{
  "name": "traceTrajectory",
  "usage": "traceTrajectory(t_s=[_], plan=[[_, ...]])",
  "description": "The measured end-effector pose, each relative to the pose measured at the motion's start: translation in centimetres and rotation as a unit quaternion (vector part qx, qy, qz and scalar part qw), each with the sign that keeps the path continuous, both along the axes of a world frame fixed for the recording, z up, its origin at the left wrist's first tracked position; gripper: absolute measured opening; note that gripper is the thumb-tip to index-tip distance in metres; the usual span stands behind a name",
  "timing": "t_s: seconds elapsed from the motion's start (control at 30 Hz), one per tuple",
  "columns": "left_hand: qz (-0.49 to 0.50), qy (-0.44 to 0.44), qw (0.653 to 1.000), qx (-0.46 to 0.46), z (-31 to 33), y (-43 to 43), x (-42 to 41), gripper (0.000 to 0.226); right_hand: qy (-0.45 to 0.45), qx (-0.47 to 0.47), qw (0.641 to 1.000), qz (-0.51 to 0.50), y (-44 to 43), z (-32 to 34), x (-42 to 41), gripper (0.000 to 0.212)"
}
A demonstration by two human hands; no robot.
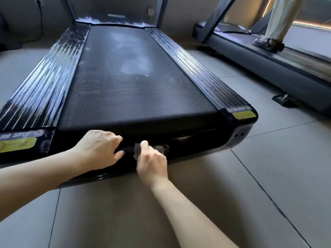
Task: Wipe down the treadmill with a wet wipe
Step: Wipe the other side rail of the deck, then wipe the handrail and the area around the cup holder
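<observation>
Tiled floor (268, 167), treadmill (134, 90) rear: left hand (100, 149) grips edge, right hand (153, 162) pinches grey wet wipe (137, 149) against it.

I make this out as a gym: one treadmill (136, 77) fills my 12 o'clock, a second treadmill (259, 56) stands at 2 o'clock with a person (279, 17) on it, over a grey tiled floor (268, 158).
</observation>
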State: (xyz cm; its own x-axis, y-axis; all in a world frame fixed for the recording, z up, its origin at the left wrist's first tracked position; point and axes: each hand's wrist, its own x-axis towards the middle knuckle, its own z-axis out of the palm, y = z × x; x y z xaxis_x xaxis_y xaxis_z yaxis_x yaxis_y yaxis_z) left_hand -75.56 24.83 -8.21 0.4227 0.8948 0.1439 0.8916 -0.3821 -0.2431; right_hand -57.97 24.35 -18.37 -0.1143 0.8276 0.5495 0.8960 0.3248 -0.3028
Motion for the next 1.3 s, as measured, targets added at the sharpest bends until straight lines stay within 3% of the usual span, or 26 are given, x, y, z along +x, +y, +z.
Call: traceTrajectory(t_s=[0.1, 0.17, 0.27, 0.33, 0.43, 0.53, 0.6, 0.67, 0.77, 0.83, 0.87, 0.97, 1.07, 1.17, 1.3], plan=[[-0.006, -0.012, 1.000, -0.003, -0.2, -0.4, -0.7, 0.035, -0.048, -0.019, 0.994, 0.093, 0.7, 0.1, 0.9, 0.016], [-0.008, -0.014, 1.000, -0.006, -0.1, -0.4, -1.1, 0.034, -0.050, -0.015, 0.996, 0.079, 1.9, 0.3, 4.1, 0.014], [-0.012, -0.016, 1.000, -0.010, 0.0, -0.2, -1.0, 0.034, -0.016, 0.003, 0.999, -0.046, 3.9, 0.1, 10.3, 0.015], [-0.014, -0.006, 1.000, -0.016, 0.1, -0.1, -0.8, 0.034, 0.027, -0.036, 0.989, -0.143, 4.6, -0.2, 13.6, 0.011], [-0.012, 0.012, 1.000, -0.016, 0.1, 0.0, -0.8, 0.035, 0.138, -0.122, 0.940, -0.287, 4.9, -0.3, 16.7, 0.016], [0.003, 0.038, 0.999, -0.035, 0.0, 0.0, -0.6, 0.037, 0.227, -0.139, 0.898, -0.352, 3.6, 0.0, 14.7, 0.025], [0.017, 0.038, 0.999, -0.035, 0.3, 0.2, -0.3, 0.037, 0.240, -0.125, 0.907, -0.323, 2.3, -0.1, 11.1, 0.026], [0.033, 0.042, 0.998, -0.036, 0.7, 0.6, 0.1, 0.039, 0.220, -0.107, 0.939, -0.241, 0.5, -0.3, 6.9, 0.022], [0.065, 0.031, 0.996, -0.051, 1.2, 1.0, 1.1, 0.040, 0.118, -0.140, 0.979, -0.085, -1.4, 1.1, 2.1, 0.012], [0.093, -0.009, 0.992, -0.080, 1.8, 1.6, 1.8, 0.038, 0.113, -0.226, 0.968, 0.006, -0.5, 3.5, 1.0, 0.011], [0.114, -0.048, 0.987, -0.107, 2.3, 2.0, 2.1, 0.034, 0.157, -0.261, 0.952, 0.018, 0.7, 4.2, 1.0, 0.011], [0.169, -0.256, 0.921, -0.240, 3.7, 3.5, 2.6, 0.021, 0.366, -0.309, 0.878, 0.017, 3.5, 7.8, 2.5, 0.016], [0.190, -0.469, 0.789, -0.348, 7.4, 3.7, 3.9, 0.026, 0.518, -0.379, 0.766, 0.032, 3.9, 13.0, 4.1, 0.017], [0.179, -0.544, 0.713, -0.404, 14.0, 3.1, 6.0, 0.029, 0.536, -0.435, 0.721, 0.055, 3.1, 20.4, 5.3, 0.018], [0.156, -0.593, 0.679, -0.403, 25.3, 2.8, 7.6, 0.034, 0.555, -0.470, 0.683, 0.070, 2.9, 32.0, 6.4, 0.022]])
